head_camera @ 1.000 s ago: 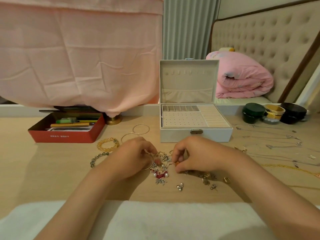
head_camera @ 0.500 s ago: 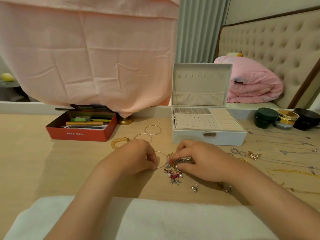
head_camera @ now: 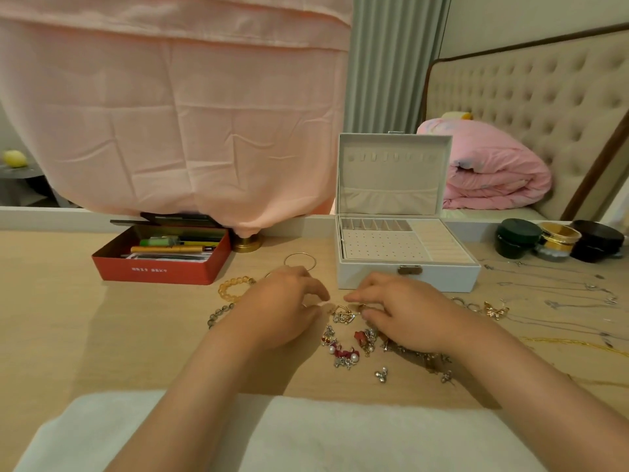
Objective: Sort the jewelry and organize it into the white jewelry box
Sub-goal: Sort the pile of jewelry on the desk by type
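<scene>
1. Earring heap [head_camera: 343, 345] lies on the desk [head_camera: 68, 318] between both hands, just in front of the open white jewelry box [head_camera: 408, 277].
2. Right hand [head_camera: 405, 315]: thumb and forefingers appear to pinch a small gold piece [head_camera: 360, 306] at the heap's far edge.
3. Left hand [head_camera: 282, 308]: fingers loosely curled beside the heap; grasp cannot be told.
4. Box sits just beyond the right knuckles, so the right hand is nearer; likely a short forward lift.

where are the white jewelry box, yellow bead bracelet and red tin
white jewelry box [head_camera: 452, 277]: head view, front wall
yellow bead bracelet [head_camera: 222, 289]: head view, left arc of beads
red tin [head_camera: 149, 270]: head view, front wall
</scene>
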The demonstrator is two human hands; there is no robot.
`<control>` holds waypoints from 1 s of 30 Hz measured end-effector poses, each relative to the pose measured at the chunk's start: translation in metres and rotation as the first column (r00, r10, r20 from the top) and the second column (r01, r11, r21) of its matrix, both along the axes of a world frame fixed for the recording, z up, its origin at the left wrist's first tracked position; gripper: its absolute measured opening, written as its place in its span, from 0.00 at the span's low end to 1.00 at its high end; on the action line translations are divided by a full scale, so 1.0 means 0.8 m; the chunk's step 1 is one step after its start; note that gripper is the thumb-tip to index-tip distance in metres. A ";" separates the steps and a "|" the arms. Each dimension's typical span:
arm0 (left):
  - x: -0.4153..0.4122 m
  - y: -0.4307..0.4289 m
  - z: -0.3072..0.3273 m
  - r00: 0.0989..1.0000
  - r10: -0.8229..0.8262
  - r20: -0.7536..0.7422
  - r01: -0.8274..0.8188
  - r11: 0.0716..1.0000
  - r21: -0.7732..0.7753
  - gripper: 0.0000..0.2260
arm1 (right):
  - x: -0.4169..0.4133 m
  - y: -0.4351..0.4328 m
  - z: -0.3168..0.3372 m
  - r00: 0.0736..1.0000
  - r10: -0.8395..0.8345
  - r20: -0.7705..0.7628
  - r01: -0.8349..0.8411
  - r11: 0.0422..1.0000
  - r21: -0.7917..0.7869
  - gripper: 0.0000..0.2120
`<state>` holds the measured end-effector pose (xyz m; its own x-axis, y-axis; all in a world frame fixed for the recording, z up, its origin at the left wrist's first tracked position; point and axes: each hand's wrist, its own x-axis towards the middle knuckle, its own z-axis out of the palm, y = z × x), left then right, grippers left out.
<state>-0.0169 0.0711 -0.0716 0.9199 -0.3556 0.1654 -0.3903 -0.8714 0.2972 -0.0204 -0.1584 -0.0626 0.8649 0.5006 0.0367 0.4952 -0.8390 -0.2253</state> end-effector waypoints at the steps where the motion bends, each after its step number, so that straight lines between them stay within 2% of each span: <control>1: 0.000 -0.006 -0.002 1.000 -0.018 0.006 0.018 1.000 -0.007 0.10 | 0.000 0.002 -0.002 1.000 0.009 -0.006 -0.009 1.000 -0.029 0.17; 5: 0.001 -0.020 -0.008 0.998 -0.048 -0.028 0.050 0.996 0.070 0.11 | -0.001 0.001 -0.002 0.999 0.021 -0.025 -0.022 0.999 -0.042 0.13; 9: -0.002 -0.024 -0.005 0.990 -0.092 -0.107 0.094 0.996 0.009 0.10 | -0.002 -0.009 0.005 1.000 -0.014 -0.018 0.014 0.999 -0.030 0.08; 12: -0.008 -0.014 0.002 0.992 -0.059 -0.116 0.057 0.998 -0.028 0.10 | -0.004 -0.012 0.013 1.000 -0.025 -0.012 0.025 1.000 0.008 0.07; 14: -0.012 -0.005 0.009 0.992 -0.041 -0.117 0.040 0.999 -0.017 0.11 | -0.008 -0.013 0.020 0.997 -0.006 -0.071 0.009 0.999 0.049 0.10; 17: -0.018 -0.006 0.016 0.989 -0.070 -0.128 0.082 0.993 0.085 0.15 | -0.017 -0.008 0.026 0.976 0.036 -0.213 -0.026 0.999 0.048 0.19; 20: -0.018 -0.015 0.011 0.988 -0.099 -0.119 0.117 0.982 0.151 0.14 | -0.016 -0.009 0.026 0.981 0.033 -0.193 -0.033 0.999 0.001 0.17; 26: -0.018 -0.030 0.003 0.981 -0.125 -0.146 0.139 0.986 0.087 0.12 | -0.020 -0.032 0.050 0.966 0.013 -0.258 0.013 0.995 0.099 0.11; 30: -0.020 -0.024 0.006 0.974 -0.108 -0.199 0.118 0.992 0.039 0.15 | -0.034 -0.011 0.039 0.935 0.073 -0.348 -0.080 0.997 -0.005 0.09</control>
<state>-0.0325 0.0518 -0.0667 0.8860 -0.4623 -0.0346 -0.4256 -0.8408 0.3346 -0.0474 -0.1676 -0.0314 0.7812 0.5631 -0.2697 0.4514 -0.8078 -0.3792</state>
